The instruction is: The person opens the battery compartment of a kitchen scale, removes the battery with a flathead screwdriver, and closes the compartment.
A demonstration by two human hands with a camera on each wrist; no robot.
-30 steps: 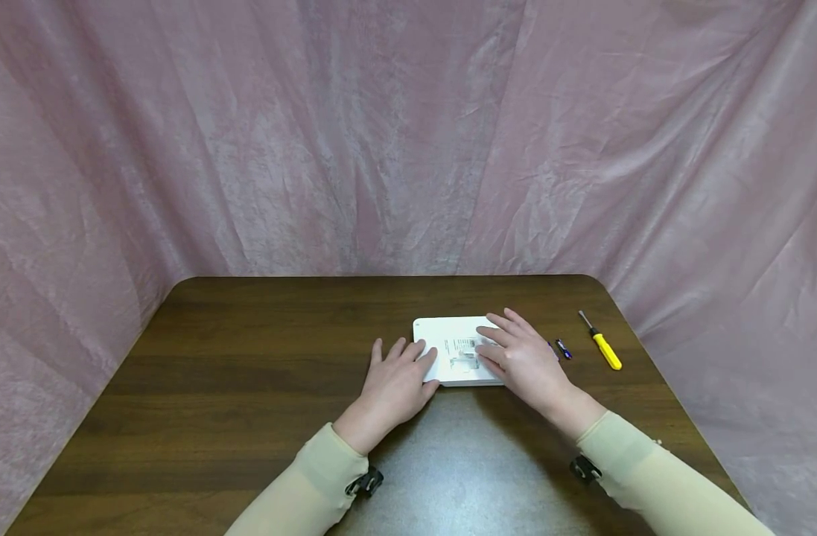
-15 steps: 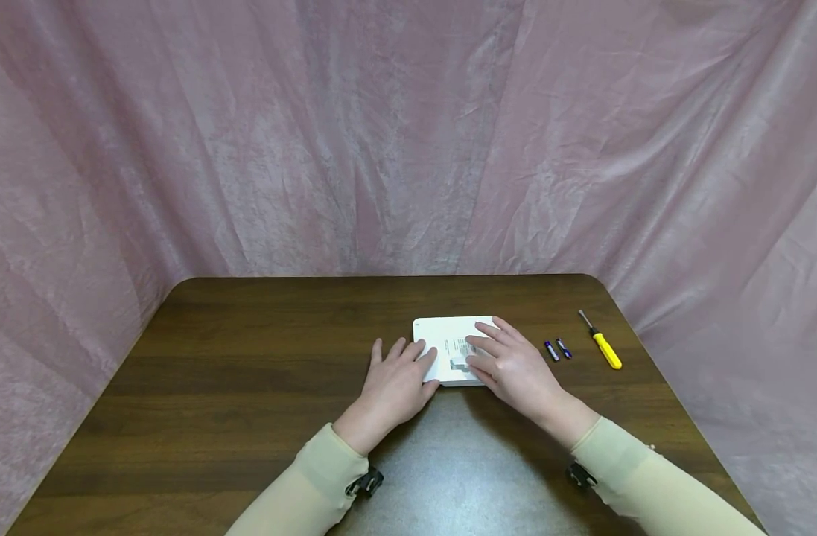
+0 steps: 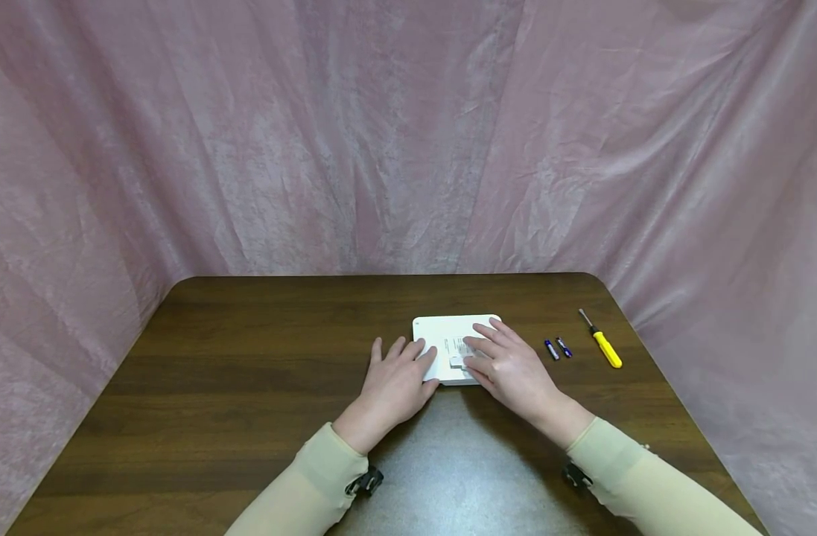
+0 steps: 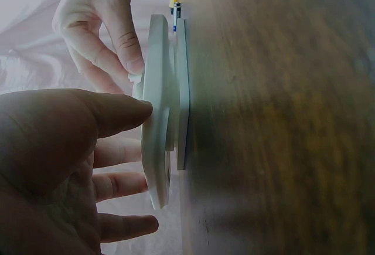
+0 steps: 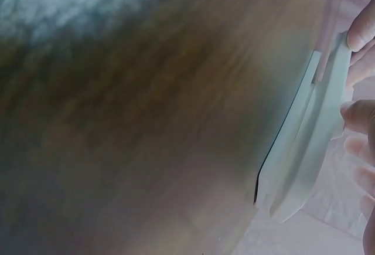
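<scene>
A flat white two-layered device (image 3: 444, 326), like an upturned kitchen scale, lies on the wooden table with its labelled side up. My left hand (image 3: 396, 381) rests at its left end, fingers spread and fairly straight, thumb against the near edge. Over the right part, my right hand (image 3: 512, 370) holds a small white battery cover (image 4: 136, 78) between thumb and finger, low against the upper face. The fingers partly hide the cover and the battery compartment, so whether it is seated cannot be told. In the right wrist view the device (image 5: 313, 143) shows edge-on.
Two small blue batteries (image 3: 557, 349) lie right of the device. Farther right is a yellow-handled screwdriver (image 3: 605, 345), its shaft pointing away. The brown table (image 3: 261, 357) ends at a pink curtain (image 3: 381, 149).
My right hand has moved left and slightly nearer over the device, carrying the cover across the battery compartment. Both blue batteries have come fully into sight. The left hand stays put.
</scene>
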